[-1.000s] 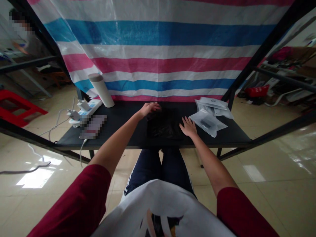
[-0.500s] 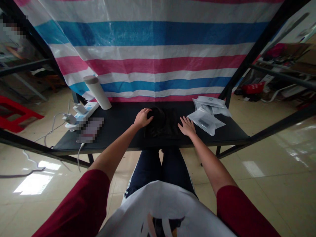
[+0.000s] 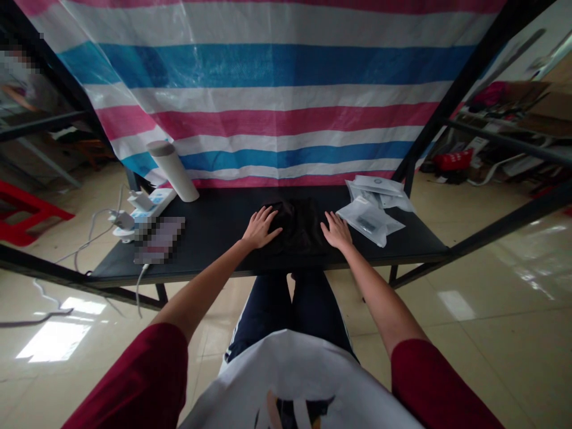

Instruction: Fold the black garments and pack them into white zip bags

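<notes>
A piece of thin black fabric or a dark pouch (image 3: 301, 229) lies on the black tabletop (image 3: 214, 238) in front of me; its exact kind is hard to make out against the dark surface. On its left edge rests my left hand (image 3: 260, 228), palm down with the fingers spread. My right hand (image 3: 336, 230) lies flat at the right edge of the fabric, fingers also apart. Just beyond my right fingers is a clear frosted plastic bag (image 3: 369, 221) with a small dark item inside, and more plastic bags (image 3: 379, 186) sit behind it.
A white bottle (image 3: 174, 173) with a grey cap stands at the back left beside a power strip (image 3: 156, 205) with plugged-in chargers. A phone (image 3: 161, 240) on a cable lies in front. Striped sheeting (image 3: 277, 119) hangs behind the table; a red stool (image 3: 27, 211) is at left.
The dark fabric, raised near my left hand before, now lies flatter. My left hand has come slightly nearer to me and its fingers are more spread. My right hand has barely moved.
</notes>
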### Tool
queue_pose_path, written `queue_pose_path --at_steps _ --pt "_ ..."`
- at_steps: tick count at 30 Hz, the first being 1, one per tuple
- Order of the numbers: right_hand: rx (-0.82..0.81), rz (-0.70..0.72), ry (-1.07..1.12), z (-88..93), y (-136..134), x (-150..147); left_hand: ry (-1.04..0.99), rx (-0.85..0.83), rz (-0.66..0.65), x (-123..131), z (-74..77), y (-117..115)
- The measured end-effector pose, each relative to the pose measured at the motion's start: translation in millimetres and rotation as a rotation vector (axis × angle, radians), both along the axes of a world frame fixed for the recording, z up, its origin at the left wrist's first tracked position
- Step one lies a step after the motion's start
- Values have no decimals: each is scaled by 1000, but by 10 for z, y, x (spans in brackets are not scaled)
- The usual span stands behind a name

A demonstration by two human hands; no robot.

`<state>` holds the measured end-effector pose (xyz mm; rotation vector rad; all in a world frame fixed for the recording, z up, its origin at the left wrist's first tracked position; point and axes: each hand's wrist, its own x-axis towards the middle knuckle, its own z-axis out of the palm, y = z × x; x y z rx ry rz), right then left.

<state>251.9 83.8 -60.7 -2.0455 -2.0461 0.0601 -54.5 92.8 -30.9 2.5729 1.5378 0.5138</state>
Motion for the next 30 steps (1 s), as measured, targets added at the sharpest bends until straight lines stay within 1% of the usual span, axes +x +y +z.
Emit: queue_pose_path --at_steps 2,3,4,6,7,8,9,11,13,15,17,20,24,26,28,30 --pt "121 45 30 79 -122 -39 -44 70 -36 -69 75 -161" --pt "167 113 37 117 -203 -58 -51 68 -59 -114 99 -246" --pt "183 214 39 149 -294 -75 -41 42 -93 -164 111 -335" --pt "121 458 32 184 -496 -97 13 -43 -182 -272 94 -524" --pt "62 562 22 183 -601 -99 51 -88 -228 -327 68 -623" --pt "12 636 9 171 -703 -96 75 -103 -252 -381 33 -723" --pt "-20 683 -2 150 -800 -89 90 -103 -264 -430 -6 -821" --pt "-28 725 -7 95 -969 -65 93 -93 -257 -513 -75 -998" --pt "5 732 20 44 -1093 -39 78 -94 -232 -565 -110 -1125" --pt "44 718 73 15 -1165 -19 56 -111 -205 -583 -100 -1188" --pt "64 697 137 10 -1187 -3 28 -138 -179 -575 -62 -1196" --pt "39 679 216 24 -1164 21 -30 -174 -136 -544 -9 -1166" --pt "11 641 293 14 -1115 32 -94 -200 -107 -514 -15 -1152" --pt "38 567 342 -7 -1085 -2 -138 -204 -89 -503 -41 -1148" --pt "73 444 372 -20 -1033 -70 -206 -201 -48 -488 -71 -1116" --pt "75 300 372 -12 -950 -163 -281 -198 20 -463 -97 -1043"
